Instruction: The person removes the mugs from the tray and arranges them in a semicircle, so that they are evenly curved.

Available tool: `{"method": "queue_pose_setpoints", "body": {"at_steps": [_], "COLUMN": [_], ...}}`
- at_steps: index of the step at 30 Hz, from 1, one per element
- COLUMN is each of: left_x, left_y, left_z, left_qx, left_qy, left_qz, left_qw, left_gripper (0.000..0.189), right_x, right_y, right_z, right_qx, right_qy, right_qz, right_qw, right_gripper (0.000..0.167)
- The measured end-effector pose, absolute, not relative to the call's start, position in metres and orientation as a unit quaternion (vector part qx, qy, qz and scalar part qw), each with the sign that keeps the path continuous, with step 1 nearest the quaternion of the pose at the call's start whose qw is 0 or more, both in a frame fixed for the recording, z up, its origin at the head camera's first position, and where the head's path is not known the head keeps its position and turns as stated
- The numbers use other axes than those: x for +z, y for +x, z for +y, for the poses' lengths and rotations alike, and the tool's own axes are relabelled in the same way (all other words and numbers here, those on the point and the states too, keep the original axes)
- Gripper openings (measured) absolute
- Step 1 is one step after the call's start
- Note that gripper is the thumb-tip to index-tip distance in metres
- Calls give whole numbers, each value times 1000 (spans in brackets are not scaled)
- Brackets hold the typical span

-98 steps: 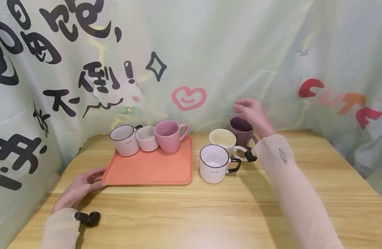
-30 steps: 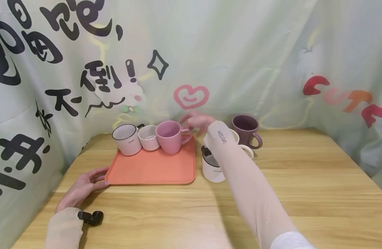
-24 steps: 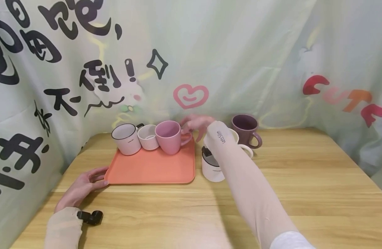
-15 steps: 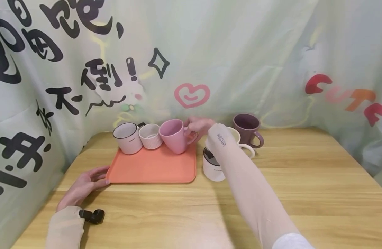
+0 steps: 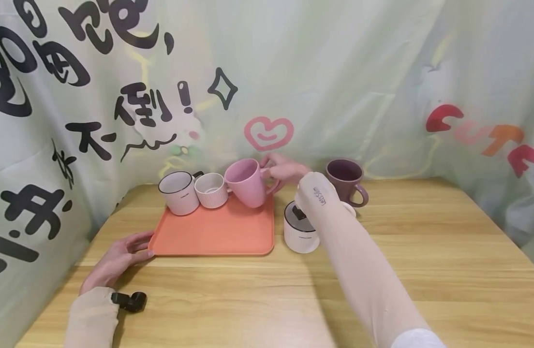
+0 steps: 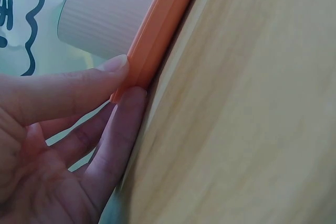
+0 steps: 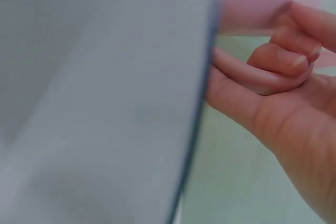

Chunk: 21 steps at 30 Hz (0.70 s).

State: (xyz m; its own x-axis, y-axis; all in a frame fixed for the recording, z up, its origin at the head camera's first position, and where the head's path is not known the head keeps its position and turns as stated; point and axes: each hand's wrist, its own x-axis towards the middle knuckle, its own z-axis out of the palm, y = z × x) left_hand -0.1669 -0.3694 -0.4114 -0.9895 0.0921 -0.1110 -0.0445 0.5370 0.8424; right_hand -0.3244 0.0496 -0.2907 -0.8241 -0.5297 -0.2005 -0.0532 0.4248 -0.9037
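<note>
In the head view my right hand (image 5: 288,170) grips the handle of a pink mug (image 5: 248,184), which tilts at the back right of the orange tray (image 5: 210,237). The right wrist view shows curled fingers hooked through the pink handle (image 7: 252,75). At the tray's front left corner, my left hand (image 5: 122,256) pinches the rim, thumb (image 6: 113,65) on top and a finger underneath. A white mug with a black rim (image 5: 180,197) and a small ribbed white cup (image 5: 211,192) stand at the back of the tray.
Right of the tray stands another black-rimmed white mug (image 5: 301,239), partly under my right forearm. Behind it a cream mug is mostly hidden by the sleeve. A dark purple mug (image 5: 346,179) stands farther back, near the printed curtain (image 5: 336,87).
My right hand came from the purple mug to the pink one, took its handle, and has shifted it up and slightly right, tilting it. The left hand stays on the tray corner.
</note>
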Motion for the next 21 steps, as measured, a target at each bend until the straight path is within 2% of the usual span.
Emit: {"method": "queue_pose_setpoints", "body": {"at_steps": [7, 21], "left_x": [-410, -410], "left_y": [-168, -167], "left_z": [-369, -369], "left_qx": [481, 479], "left_qy": [20, 20], "left_qz": [874, 875], "left_qw": [71, 71], "left_gripper": [69, 69], "right_x": [-284, -273], "right_y": [-319, -308], "right_z": [56, 67], "right_qx": [-534, -576], "right_qy": [-212, -226], "right_qz": [794, 767], "right_qw": [200, 169], "right_gripper": [18, 11]}}
